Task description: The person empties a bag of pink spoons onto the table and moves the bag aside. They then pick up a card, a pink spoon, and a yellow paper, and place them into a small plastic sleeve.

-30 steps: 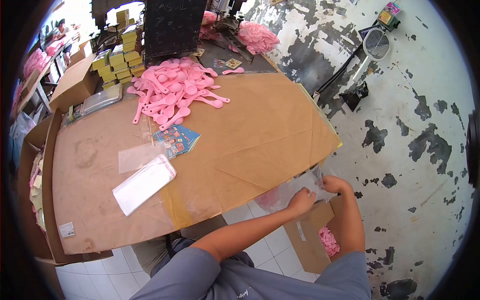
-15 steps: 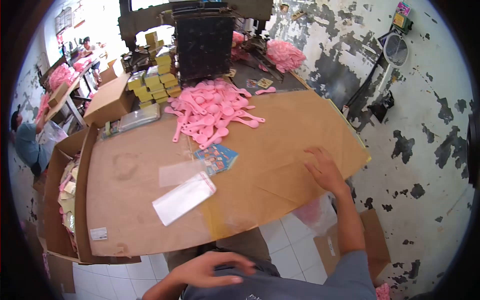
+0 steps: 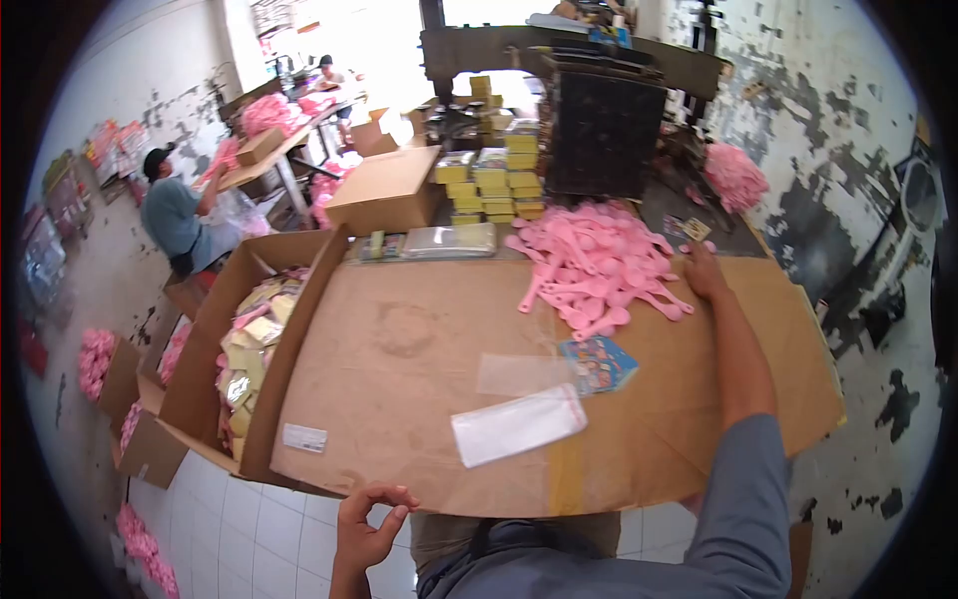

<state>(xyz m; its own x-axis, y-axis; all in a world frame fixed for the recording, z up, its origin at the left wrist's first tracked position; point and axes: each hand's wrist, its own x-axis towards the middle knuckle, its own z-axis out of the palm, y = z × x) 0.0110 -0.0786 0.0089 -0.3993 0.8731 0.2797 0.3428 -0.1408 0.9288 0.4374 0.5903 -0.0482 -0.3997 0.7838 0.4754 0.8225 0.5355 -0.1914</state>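
Both hands have shifted in the last half second. Her or his left hand [image 3: 367, 521], which hung before the lap, now sits at the lower left of centre, just under the near edge of the cardboard-covered table [image 3: 399, 329]. It is empty, fingers loosely curled and half open. The right hand [image 3: 704, 272], which lay flat on the bare right part of the board, has gone up to the right rim of the heap of pink spoons [image 3: 599, 265] at upper right of centre. It touches the outer spoons, but I cannot tell whether it has closed on one. The view has swung left too.

At the left, the open carton [image 3: 205, 364] already holds a good many filled packets, so I'd judge a fair share is done. Further right, clear sleeves [image 3: 517, 424] lie flat and unfilled, with printed cards [image 3: 599, 364] just beside them. The spoon heap looks large and loose, so much seems left.
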